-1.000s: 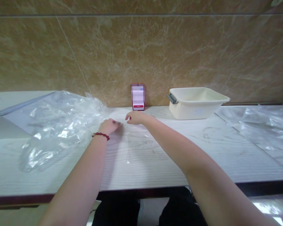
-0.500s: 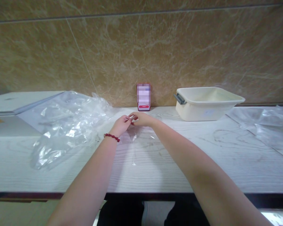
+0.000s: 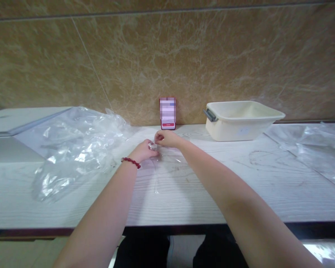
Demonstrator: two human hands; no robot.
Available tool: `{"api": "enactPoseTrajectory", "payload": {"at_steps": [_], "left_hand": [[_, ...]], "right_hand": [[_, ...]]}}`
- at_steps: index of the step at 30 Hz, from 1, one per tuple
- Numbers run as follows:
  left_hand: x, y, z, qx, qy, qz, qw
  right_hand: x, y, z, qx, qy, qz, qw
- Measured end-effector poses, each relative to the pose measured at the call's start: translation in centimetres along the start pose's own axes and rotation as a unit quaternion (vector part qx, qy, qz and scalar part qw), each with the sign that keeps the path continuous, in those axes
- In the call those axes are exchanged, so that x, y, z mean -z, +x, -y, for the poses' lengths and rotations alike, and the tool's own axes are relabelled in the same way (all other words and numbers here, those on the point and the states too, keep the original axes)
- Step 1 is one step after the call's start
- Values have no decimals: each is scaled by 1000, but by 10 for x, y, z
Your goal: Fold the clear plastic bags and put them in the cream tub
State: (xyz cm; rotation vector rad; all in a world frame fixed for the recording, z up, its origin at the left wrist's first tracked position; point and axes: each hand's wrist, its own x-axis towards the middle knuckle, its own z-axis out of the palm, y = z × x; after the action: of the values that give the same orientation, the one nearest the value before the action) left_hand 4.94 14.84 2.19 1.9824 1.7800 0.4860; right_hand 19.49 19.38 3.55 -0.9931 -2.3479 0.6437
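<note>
One thin clear film point(image 3: 169, 169) lies on the table point(image 3: 240, 190), in front of the phone point(image 3: 167, 113), and its far edge comes up to the two hands. The left hand point(image 3: 144, 150), with a red bracelet point(image 3: 131, 162) at the wrist, pinches a shiny bit of this film between thumb and fingers. The right hand point(image 3: 167, 139) is just beside it, with fingers bent; whether they grip the film, I cannot tell. The phone leans upright on the wall point(image 3: 184, 56). To the right stands a cream tub point(image 3: 229, 130) with a grey handle point(image 3: 210, 115). On the left, a crumpled bag point(image 3: 83, 149) lies against a white box point(image 3: 16, 149).
</note>
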Motion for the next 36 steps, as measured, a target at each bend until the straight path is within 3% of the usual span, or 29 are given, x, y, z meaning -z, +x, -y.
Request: {"api": "enactPoseTrajectory", "payload": {"at_steps": [10,16,22,31,36], "left_hand": [[5,-4,-5,-33,25,63,997],[7,-11,-10,-61,35,102,992],[9,-13,-11,-81,55,110,989],[17,-13,-10,-18,92,63,994],[18,-11,-4,-52,67,111,990]], "right_hand": [[30,-12,11,11,-120,83,989],[34,-46,3,2,-144,13,990],[26,-71,-8,3,-109,-15,994],[9,-63,-8,31,-122,-65,990],[7,-61,-15,29,-145,-82,986]]}}
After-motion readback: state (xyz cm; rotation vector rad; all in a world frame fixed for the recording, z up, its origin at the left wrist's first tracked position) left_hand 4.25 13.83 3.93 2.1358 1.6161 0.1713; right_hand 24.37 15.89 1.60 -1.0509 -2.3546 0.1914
